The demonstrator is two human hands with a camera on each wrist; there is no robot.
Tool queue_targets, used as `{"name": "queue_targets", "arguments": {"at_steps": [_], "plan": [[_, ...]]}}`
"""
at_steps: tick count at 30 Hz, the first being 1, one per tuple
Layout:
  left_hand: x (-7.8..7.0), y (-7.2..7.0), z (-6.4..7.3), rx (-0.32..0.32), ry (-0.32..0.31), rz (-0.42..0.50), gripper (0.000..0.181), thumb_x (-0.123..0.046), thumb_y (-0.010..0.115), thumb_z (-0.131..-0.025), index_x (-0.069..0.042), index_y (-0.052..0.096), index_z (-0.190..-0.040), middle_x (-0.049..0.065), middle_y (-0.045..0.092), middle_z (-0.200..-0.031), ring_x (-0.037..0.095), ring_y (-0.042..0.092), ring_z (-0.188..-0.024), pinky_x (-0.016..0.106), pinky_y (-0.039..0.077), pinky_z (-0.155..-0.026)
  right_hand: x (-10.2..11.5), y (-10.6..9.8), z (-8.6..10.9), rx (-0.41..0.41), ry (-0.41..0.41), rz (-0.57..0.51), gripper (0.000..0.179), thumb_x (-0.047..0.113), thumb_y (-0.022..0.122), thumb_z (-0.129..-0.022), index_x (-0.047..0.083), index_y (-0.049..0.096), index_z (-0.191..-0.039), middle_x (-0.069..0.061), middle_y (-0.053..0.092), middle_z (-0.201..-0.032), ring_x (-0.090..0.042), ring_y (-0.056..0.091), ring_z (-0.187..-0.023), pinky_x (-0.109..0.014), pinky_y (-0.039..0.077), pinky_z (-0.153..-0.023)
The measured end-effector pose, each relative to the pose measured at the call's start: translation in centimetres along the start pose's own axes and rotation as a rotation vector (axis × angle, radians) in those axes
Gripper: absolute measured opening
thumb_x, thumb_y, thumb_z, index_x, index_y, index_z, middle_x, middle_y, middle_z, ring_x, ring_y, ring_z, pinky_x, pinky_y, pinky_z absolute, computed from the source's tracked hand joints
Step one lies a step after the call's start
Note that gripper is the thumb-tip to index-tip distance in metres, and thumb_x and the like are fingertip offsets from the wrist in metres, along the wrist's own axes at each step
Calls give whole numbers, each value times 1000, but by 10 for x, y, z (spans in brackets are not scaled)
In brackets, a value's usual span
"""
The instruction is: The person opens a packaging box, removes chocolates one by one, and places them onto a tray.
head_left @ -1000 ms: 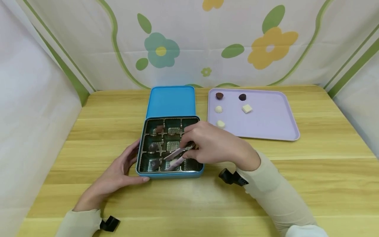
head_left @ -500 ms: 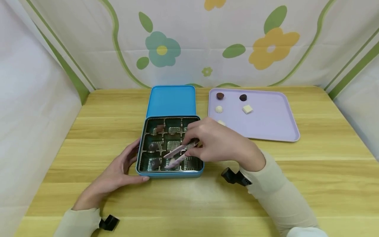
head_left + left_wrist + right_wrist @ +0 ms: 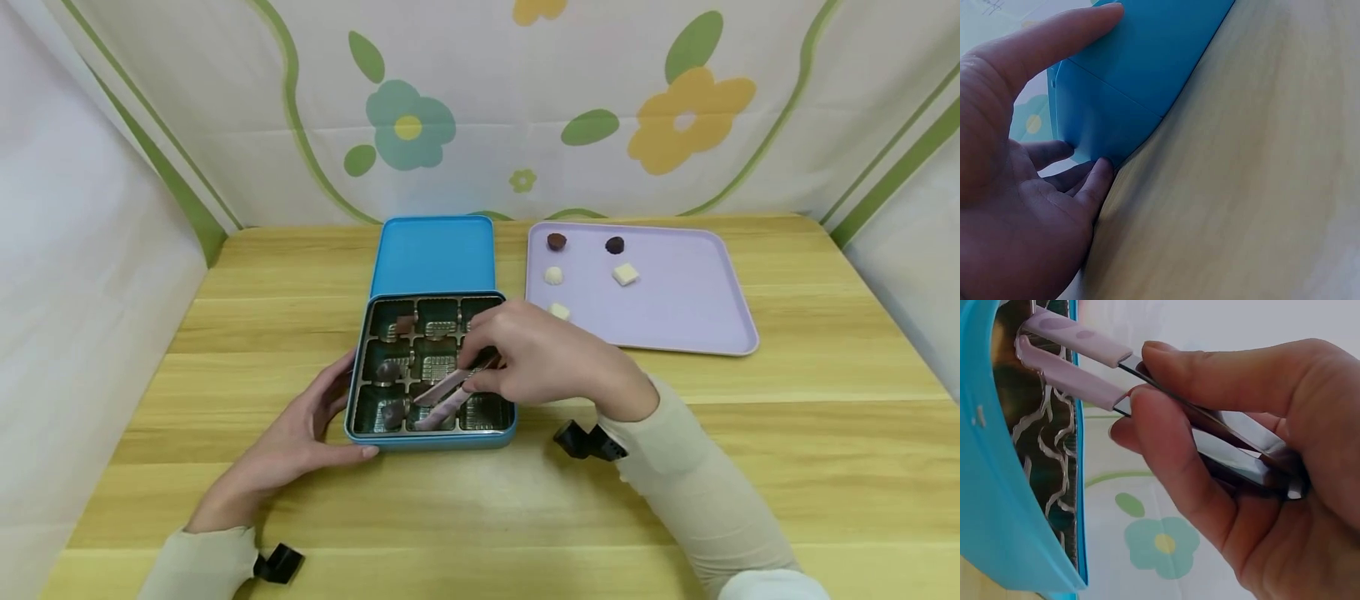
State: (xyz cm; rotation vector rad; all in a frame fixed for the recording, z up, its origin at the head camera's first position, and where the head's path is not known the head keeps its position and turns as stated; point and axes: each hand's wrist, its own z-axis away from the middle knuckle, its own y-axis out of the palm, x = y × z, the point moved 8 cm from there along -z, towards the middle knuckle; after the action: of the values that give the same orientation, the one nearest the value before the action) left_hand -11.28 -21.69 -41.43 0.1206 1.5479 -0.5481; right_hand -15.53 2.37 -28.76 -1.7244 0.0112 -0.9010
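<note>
A blue tin box [image 3: 431,445] with a dark, gold-edged insert of several compartments stands mid-table. My left hand [image 3: 307,429] holds its front left corner, the thumb along the front wall and the fingers against the side. Between thumb and fingers my right hand [image 3: 543,362] grips tongs [image 3: 442,408] with pale purple tips. In the head view those tips reach down into the front middle compartment; what lies between them is hidden. The left column holds a brown square chocolate [image 3: 405,324], a dark chocolate [image 3: 387,371] and another dark chocolate [image 3: 392,414].
Behind the box lies its blue lid [image 3: 437,254]. To the right is a lilac tray [image 3: 690,292] bearing a brown chocolate [image 3: 556,242], a dark chocolate [image 3: 615,245], a white square chocolate [image 3: 626,274] and two other white ones. A patterned curtain [image 3: 480,108] hangs behind the table.
A white piece glimpsed between the tongs' tips earlier is now out of sight. The right hand and tongs shift only slightly in the same compartment. The left hand keeps its place.
</note>
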Motion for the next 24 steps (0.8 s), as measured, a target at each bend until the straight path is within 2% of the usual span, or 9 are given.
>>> {"name": "queue_targets", "arguments": {"at_steps": [7, 11, 15, 20, 24], "plan": [[1, 0, 0, 2, -7, 0, 120, -2, 91, -82, -23, 17, -174, 16, 26, -176, -3, 36, -151, 5, 33, -118, -19, -13, 8, -96, 17, -138, 7, 9, 85, -90, 17, 86, -92, 8, 79, -89, -7, 61, -73, -25, 50, -61], [2, -1, 0, 0, -17, -2, 121, -2, 92, -82, -23, 16, -174, 16, 25, -177, -1, 35, -151, 5, 33, -118, -25, -19, 14, -134, 37, -183, 10, 8, 87, -89, 18, 87, -92, 9, 78, -88, -6, 63, -73, -24, 52, -60], [1, -1, 0, 2, -18, -5, 120, -2, 92, -82, -22, 17, -174, 17, 25, -177, -3, 36, -150, 4, 33, -117, -9, -20, 13, -116, 6, -88, 7, 9, 87, -88, 13, 86, -94, 8, 76, -88, -7, 62, -75, -26, 53, -64], [0, -1, -1, 10, -6, 5, 119, 0, 90, -82, -22, 17, -174, 18, 25, -177, -3, 37, -150, 5, 34, -118, 19, -3, -1, 5, 2, 94, 4, 12, 80, -94, 12, 82, -91, 6, 71, -87, -8, 58, -71, -23, 52, -66], [0, -2, 0, 8, 2, 7, 119, 1, 90, -83, -22, 17, -174, 18, 25, -176, -3, 36, -151, 6, 34, -118, 27, 7, -5, 46, 4, 129, 9, 11, 78, -97, 13, 81, -89, 5, 70, -87, -5, 57, -68, -21, 52, -66]]}}
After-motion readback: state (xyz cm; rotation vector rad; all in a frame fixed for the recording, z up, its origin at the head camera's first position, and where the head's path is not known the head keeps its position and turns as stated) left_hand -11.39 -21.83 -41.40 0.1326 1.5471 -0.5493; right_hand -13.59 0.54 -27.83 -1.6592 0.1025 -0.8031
